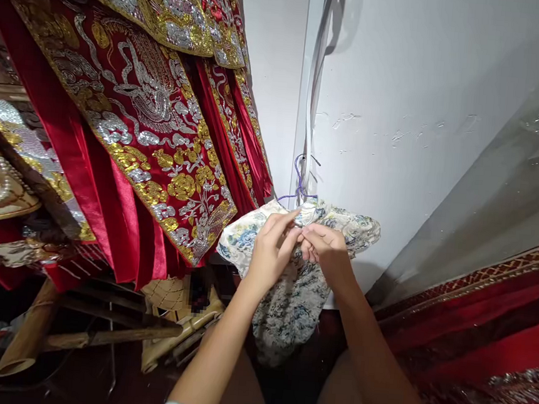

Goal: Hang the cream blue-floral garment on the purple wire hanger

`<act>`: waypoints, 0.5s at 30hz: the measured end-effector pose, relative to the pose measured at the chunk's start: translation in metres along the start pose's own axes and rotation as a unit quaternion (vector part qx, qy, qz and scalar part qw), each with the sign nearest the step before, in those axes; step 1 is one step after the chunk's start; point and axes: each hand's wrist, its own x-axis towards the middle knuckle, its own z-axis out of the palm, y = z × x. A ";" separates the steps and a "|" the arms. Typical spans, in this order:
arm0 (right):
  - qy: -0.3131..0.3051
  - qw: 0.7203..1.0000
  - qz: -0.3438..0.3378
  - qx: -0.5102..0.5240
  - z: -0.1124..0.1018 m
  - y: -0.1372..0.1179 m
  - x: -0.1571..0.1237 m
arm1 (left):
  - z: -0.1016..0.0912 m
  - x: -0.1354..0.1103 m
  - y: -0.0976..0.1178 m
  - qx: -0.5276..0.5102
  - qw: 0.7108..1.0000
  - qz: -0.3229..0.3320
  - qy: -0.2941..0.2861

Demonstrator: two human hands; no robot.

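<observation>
A white floral top (291, 307) with blue and green flowers hangs by the wall on a purple hanger (300, 189). At the upper front of the top, just below its neckline, my left hand (274, 241) pinches the fabric between thumb and fingertips. Close against it, my right hand (326, 248) has thumb and forefinger pressed together on the same spot. Whatever small part of the top lies between the fingertips is hidden. The sleeves spread out to both sides, and the body drapes down between my forearms.
White cables (312, 99) run down the wall (404, 69) above the hanger. Red costumes with gold and silver sequins (163, 123) hang at left. Below them stands a bamboo frame (111, 336). Red beaded cloth (497, 347) is at right.
</observation>
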 end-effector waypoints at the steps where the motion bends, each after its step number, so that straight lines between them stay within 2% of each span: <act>1: 0.006 1.000 -0.014 0.008 0.000 0.001 0.001 | 0.000 0.009 0.001 0.016 0.999 0.017 -0.023; 3: 0.024 0.998 -0.043 0.035 -0.002 0.009 0.004 | 0.003 0.017 -0.002 0.053 0.996 0.029 -0.065; 6: 0.033 0.996 -0.052 0.057 -0.006 0.033 0.010 | 0.013 0.015 -0.010 0.120 0.987 0.013 -0.110; 9: 0.030 0.998 -0.040 0.025 -0.011 0.061 0.018 | 0.019 0.013 -0.013 0.145 0.983 0.030 -0.107; 11: 0.031 0.999 -0.026 -0.022 -0.015 0.077 0.021 | 0.011 0.018 -0.011 0.138 0.987 0.057 -0.055; 12: 0.033 0.998 -0.018 -0.041 -0.017 0.084 0.020 | 0.003 0.021 -0.011 0.135 0.989 0.063 -0.008; 14: 0.033 0.998 -0.004 -0.057 -0.020 0.097 0.012 | -0.019 0.027 -0.017 0.124 0.984 0.038 0.119; 15: 0.033 0.998 0.000 -0.054 -0.021 0.103 0.006 | -0.032 0.027 -0.024 0.105 0.977 0.005 0.186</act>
